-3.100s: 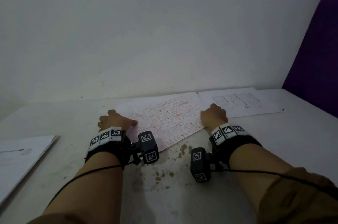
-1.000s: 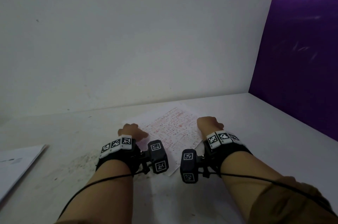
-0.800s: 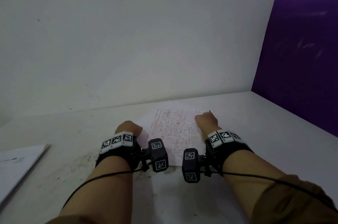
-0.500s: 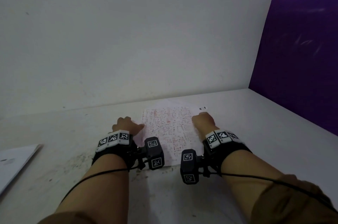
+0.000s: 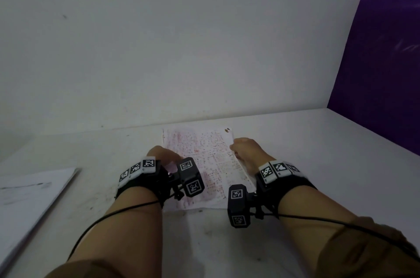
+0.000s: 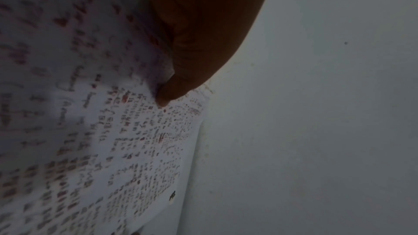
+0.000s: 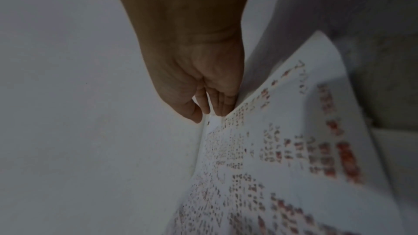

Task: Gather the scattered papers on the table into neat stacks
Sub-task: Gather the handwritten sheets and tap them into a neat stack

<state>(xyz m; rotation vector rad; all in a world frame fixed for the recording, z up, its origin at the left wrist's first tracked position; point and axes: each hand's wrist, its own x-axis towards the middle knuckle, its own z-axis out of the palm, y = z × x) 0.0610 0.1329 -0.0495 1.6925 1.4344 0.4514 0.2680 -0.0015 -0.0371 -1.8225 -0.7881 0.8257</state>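
Observation:
A stack of white papers (image 5: 204, 152) covered in small red and black print lies lengthwise on the white table (image 5: 318, 152), in front of me. My left hand (image 5: 161, 152) holds its left edge; the left wrist view shows a fingertip (image 6: 162, 99) pressed on the printed top sheet (image 6: 147, 140). My right hand (image 5: 245, 152) holds the right edge, which curls up off the table. In the right wrist view its fingers (image 7: 221, 106) lie along that raised edge of the stack (image 7: 282, 149). The thumbs are hidden.
Another white sheet (image 5: 27, 191) lies at the table's left, partly out of frame. A white wall (image 5: 181, 50) stands close behind the stack and a purple wall (image 5: 386, 73) bounds the right side. Dark smudges mark the table near my left forearm.
The printed sheets, slanted and spread out 3 s ago, have been turned to lie straight as one stack. Both hands have closed in on its two long edges.

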